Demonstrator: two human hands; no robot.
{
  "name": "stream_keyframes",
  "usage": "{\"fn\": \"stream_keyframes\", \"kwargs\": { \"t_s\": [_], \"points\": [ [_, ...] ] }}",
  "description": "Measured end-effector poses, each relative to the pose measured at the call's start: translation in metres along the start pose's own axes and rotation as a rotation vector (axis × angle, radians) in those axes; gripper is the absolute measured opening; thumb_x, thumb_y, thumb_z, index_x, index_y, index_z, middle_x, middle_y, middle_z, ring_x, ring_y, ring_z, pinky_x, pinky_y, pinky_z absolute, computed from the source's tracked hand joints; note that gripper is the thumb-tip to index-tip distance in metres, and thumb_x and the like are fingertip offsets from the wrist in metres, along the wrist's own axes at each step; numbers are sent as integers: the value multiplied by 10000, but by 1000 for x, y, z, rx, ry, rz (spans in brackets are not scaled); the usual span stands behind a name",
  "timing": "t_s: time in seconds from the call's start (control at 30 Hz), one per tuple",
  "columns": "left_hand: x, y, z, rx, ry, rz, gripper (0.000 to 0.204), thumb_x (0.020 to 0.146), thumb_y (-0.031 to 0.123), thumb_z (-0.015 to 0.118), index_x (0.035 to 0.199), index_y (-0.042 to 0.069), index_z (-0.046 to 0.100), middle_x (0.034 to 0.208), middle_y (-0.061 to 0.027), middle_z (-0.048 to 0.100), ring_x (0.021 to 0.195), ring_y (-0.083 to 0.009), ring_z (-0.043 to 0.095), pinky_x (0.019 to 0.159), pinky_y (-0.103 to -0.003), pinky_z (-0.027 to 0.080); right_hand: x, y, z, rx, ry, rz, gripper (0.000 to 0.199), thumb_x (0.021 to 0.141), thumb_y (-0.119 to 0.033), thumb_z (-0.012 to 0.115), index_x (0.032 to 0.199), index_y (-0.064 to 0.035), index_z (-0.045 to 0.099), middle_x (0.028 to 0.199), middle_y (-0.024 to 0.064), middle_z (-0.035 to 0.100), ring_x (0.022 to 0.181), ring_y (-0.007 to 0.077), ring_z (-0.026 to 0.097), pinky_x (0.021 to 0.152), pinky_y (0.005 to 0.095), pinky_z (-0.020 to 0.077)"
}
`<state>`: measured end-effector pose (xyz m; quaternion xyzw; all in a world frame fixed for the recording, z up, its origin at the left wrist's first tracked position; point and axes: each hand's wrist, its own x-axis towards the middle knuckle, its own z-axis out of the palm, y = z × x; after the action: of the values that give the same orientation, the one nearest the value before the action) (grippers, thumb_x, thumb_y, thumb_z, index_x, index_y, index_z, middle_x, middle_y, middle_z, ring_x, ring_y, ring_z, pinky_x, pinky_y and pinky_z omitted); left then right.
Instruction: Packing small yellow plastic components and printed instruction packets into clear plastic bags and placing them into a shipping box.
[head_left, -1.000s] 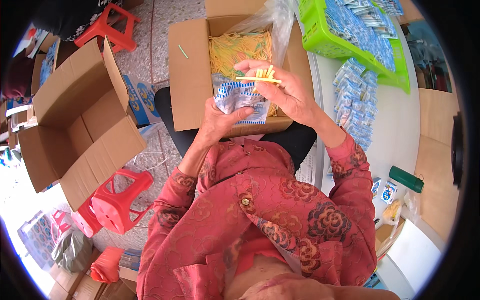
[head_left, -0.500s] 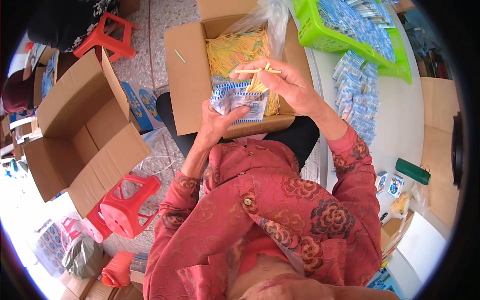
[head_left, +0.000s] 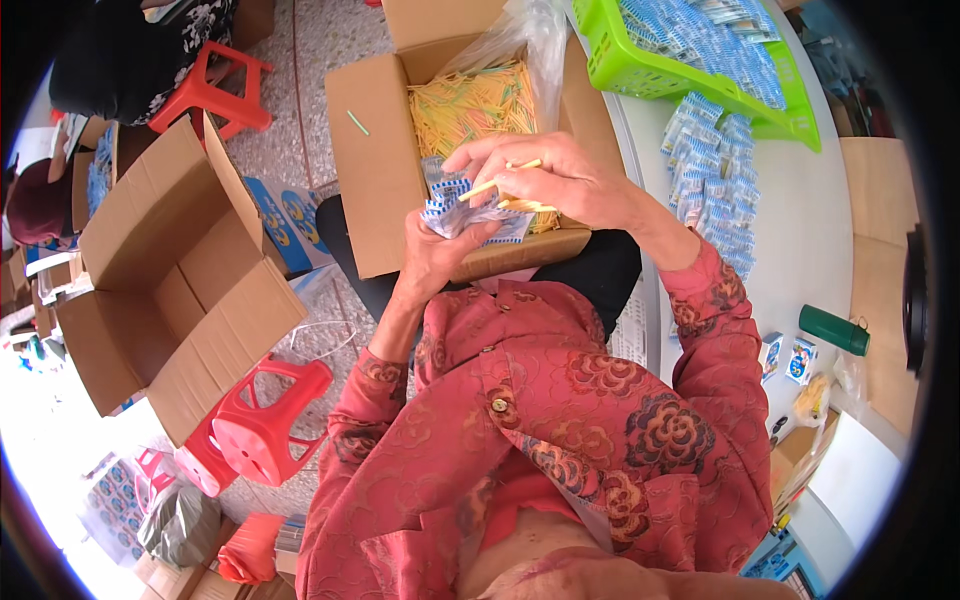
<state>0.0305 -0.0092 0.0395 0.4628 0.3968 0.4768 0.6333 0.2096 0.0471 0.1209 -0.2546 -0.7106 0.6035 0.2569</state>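
Observation:
Over the open cardboard box (head_left: pixel 365 190) in front of me, my left hand (head_left: pixel 438 252) is closed around a small stack of blue-and-white printed packets (head_left: pixel 450 210), thumb on top. My right hand (head_left: pixel 580 188) pinches several short pale-yellow sticks (head_left: pixel 476 191). One stick slants down from its fingertips to the packets' upper edge; others lie under the palm beside the packets. Whether any stick is inside a packet is hidden by the fingers. Loose yellow, orange and green sticks (head_left: pixel 472 100) fill the box, with clear plastic film (head_left: pixel 542 50) at its far right corner.
To the right, a white table (head_left: pixel 795 230) bears a green basket (head_left: pixel 600 70) full of packets, a packet pile (head_left: pixel 708 190) and a dark green bottle (head_left: pixel 834 330). On the left are an open carton (head_left: pixel 180 280), red stools (head_left: pixel 262 430) and a seated person (head_left: pixel 110 50).
My right hand has lowered slightly. The stick that lay level across its fingers now slants toward the packets, and the upright bunch beside them has tipped flatter. My left hand keeps its hold.

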Motion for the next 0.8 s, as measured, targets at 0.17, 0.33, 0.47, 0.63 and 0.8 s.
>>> {"fn": "stream_keyframes", "kwargs": {
  "t_s": [0.17, 0.33, 0.47, 0.63, 0.8],
  "points": [
    [-1, -3, -3, -53, -17, -20, 407, 696, -50, 671, 1070, 5, 520, 973, -58, 589, 879, -148, 577, 772, -284, 489, -1, 4, 6, 91, -21, 47, 287, 882, -155, 407, 988, 32, 597, 1172, 134, 495, 1043, 190, 492, 883, 307, 376],
    [-2, 5, 4, -84, 24, -5, 314, 716, -5, 673, 1011, -5, 565, 922, -52, 614, 829, -117, 574, 743, -261, 478, -3, -12, -1, 208, 154, -25, 218, 872, -168, 465, 948, -3, 584, 1109, 93, 527, 972, 172, 515, 844, 308, 398],
    [-3, 4, 1, -41, 16, 1, 235, 734, 37, 676, 954, -11, 610, 862, -40, 635, 771, -83, 567, 704, -234, 465, -6, -25, -14, -330, 127, -143, 102, 819, -98, 500, 804, 1, 516, 1055, 86, 546, 861, 179, 546, 764, 304, 423],
    [-2, 4, 0, 0, 12, -5, 226, 736, 35, 671, 949, -12, 611, 852, -34, 635, 763, -80, 565, 697, -229, 463, -9, -51, -20, -680, 0, -62, 92, 785, -76, 505, 791, 12, 475, 965, 114, 533, 809, 249, 546, 699, 309, 426],
    [-4, 3, 2, -20, 19, 38, 223, 738, 29, 665, 950, -15, 609, 861, -31, 633, 770, -80, 566, 708, -233, 464, -6, -41, -9, -859, -59, -56, 109, 792, -77, 500, 822, 20, 461, 957, 124, 517, 829, 301, 537, 696, 363, 432]
  ]
}}
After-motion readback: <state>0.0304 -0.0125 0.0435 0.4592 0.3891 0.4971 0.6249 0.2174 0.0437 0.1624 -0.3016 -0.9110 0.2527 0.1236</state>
